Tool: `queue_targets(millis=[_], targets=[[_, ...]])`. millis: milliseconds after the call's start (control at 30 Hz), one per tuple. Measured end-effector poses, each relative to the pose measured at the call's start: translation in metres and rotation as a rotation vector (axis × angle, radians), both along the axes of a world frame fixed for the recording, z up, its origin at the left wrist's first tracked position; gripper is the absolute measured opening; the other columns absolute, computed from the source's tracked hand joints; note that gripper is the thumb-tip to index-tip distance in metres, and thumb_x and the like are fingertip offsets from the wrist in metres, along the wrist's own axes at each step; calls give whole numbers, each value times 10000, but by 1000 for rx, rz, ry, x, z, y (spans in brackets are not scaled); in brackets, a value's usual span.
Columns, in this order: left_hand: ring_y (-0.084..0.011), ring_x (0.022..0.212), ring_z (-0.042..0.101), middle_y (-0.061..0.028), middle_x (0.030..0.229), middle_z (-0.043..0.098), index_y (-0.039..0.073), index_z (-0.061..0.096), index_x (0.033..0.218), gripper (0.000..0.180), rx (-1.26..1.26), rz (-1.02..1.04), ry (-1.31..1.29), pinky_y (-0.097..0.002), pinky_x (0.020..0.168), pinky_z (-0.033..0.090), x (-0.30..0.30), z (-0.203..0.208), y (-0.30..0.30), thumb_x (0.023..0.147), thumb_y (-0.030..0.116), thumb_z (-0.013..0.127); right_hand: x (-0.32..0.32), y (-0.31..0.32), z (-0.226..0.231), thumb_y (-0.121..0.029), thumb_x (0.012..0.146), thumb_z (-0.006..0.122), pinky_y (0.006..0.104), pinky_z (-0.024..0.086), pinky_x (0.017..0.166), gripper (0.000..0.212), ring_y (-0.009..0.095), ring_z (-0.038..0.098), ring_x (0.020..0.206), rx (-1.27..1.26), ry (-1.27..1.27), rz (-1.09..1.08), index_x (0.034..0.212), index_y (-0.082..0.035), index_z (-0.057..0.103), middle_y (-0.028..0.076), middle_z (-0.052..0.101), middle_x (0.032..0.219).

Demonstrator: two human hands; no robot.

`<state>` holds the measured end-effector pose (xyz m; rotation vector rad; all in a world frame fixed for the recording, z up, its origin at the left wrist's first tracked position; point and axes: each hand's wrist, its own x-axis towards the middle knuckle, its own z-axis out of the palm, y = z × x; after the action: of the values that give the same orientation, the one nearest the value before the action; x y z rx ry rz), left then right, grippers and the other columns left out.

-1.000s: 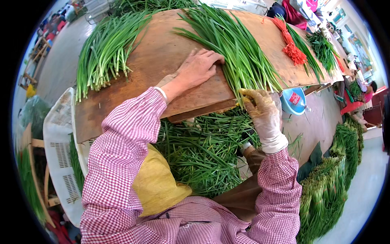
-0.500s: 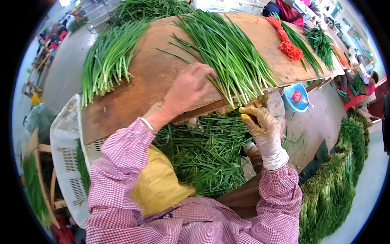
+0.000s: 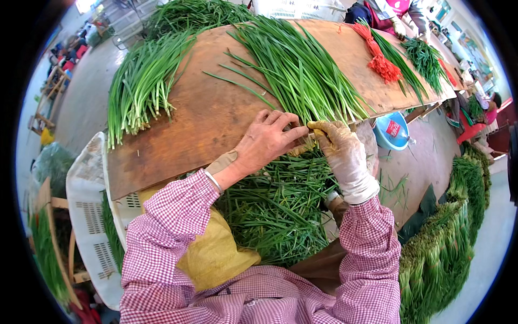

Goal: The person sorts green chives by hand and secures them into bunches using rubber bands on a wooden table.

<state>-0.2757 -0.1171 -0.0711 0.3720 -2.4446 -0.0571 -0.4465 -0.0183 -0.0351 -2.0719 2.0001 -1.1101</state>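
Note:
A large bunch of garlic chives [image 3: 307, 70] lies across the wooden table, its pale stem ends toward me at the front edge. At those ends my bare left hand [image 3: 272, 135] has its fingers curled together; whatever lies between the fingertips is hidden. Against it, my gloved right hand [image 3: 341, 154] pinches thumb and forefinger at the stem ends of the chives. The white glove is stained yellow at the fingertips. A few loose chives [image 3: 245, 83] lie left of the bunch. Another bunch of garlic chives [image 3: 145, 86] rests at the table's left end.
Below the wooden table [image 3: 156, 151] is a heap of green trimmings [image 3: 275, 205]. A white crate [image 3: 89, 205] stands left, a blue bucket [image 3: 393, 137] right. Red ties [image 3: 380, 62] lie far right, near another person's gloved hand [image 3: 399, 27]. Bundled greens [image 3: 437, 259] line the right floor.
My left hand has moved right and nearer, from the bunch's left side to its stem ends, meeting my right hand. My right hand has shifted slightly up. The other person's hands now show.

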Motion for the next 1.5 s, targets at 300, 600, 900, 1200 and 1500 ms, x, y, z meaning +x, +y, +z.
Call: queue_targets(millis=[300, 600, 900, 1200, 1500], targets=[[-229, 905, 567, -28, 911, 596, 106, 567, 988, 273, 33, 12, 98, -372, 829, 440, 34, 29, -8, 734, 78, 663, -21, 28, 10, -106, 859, 619, 260, 464, 688, 181, 144, 580, 745, 31, -445, -45, 1030, -59, 653, 71, 637, 868], [-156, 710, 617, -57, 865, 627, 115, 552, 1065, 224, 1286, -666, -239, -272, 606, 537, 89, 71, 125, 867, 202, 607, 6, 73, 14, -127, 904, 579, 207, 462, 711, 220, 81, 569, 831, 152, -856, 140, 1086, -9, 615, 41, 643, 984], [-229, 1007, 592, -86, 1114, 604, 120, 528, 1186, 375, 359, -282, -174, -380, 868, 494, 5, 90, 60, 825, 167, 618, -24, 78, -4, -115, 886, 598, 216, 468, 700, 211, 98, 576, 785, 160, -719, -14, 1070, -19, 636, 51, 646, 900], [-161, 1149, 477, 18, 1123, 574, 207, 446, 1295, 581, -192, -122, -428, -498, 1131, 152, -50, 55, -51, 759, 84, 635, -38, 78, -26, -83, 873, 593, 259, 476, 686, 201, 154, 612, 778, 176, -662, -71, 1061, -25, 633, 82, 652, 885], [-253, 1036, 539, -59, 1055, 521, 107, 583, 1009, 297, 145, -301, -181, -489, 1082, 296, -14, 24, -54, 758, -50, 560, -35, 80, -27, -98, 833, 633, 302, 498, 686, 195, 241, 641, 788, 216, -532, -104, 1023, -59, 652, 112, 653, 898]])
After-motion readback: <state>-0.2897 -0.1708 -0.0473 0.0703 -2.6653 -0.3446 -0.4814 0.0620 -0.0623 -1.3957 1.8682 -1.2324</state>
